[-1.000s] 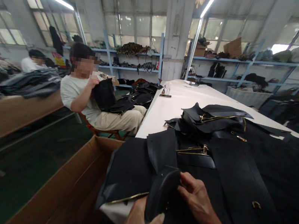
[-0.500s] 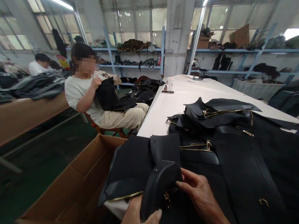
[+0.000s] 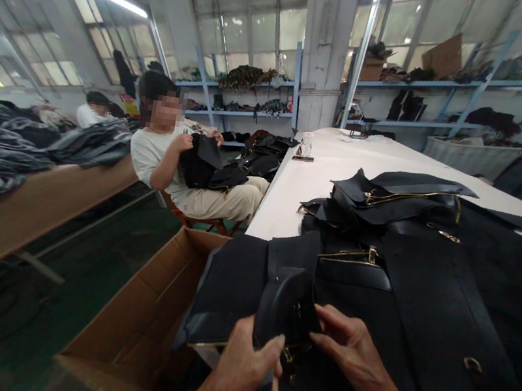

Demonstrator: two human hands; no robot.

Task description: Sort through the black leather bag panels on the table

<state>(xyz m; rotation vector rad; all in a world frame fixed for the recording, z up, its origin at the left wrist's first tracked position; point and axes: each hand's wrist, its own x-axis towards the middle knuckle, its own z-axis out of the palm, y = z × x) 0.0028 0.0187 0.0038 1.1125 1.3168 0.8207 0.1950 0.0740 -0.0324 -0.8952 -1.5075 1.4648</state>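
Observation:
My left hand (image 3: 237, 373) is wrapped round a folded black leather strap piece (image 3: 283, 305) at the near edge of the white table (image 3: 291, 194). My right hand (image 3: 348, 348) pinches the same piece from the right, its fingertips close to a small gold metal fitting (image 3: 288, 353). Under both hands lies a black leather panel with a gold zipper (image 3: 230, 296). More black leather pieces with gold hardware (image 3: 389, 199) are stacked further along the table.
An open cardboard box (image 3: 135, 328) stands on the floor left of the table. A seated person (image 3: 163, 157) holds black material beyond it. A brown table with dark fabric (image 3: 15, 209) runs along the left. Blue shelves (image 3: 454, 100) line the back wall.
The view has swung slightly left and down. My left hand has risen higher on the strap piece, and my right fingers have closed in toward the gold fitting.

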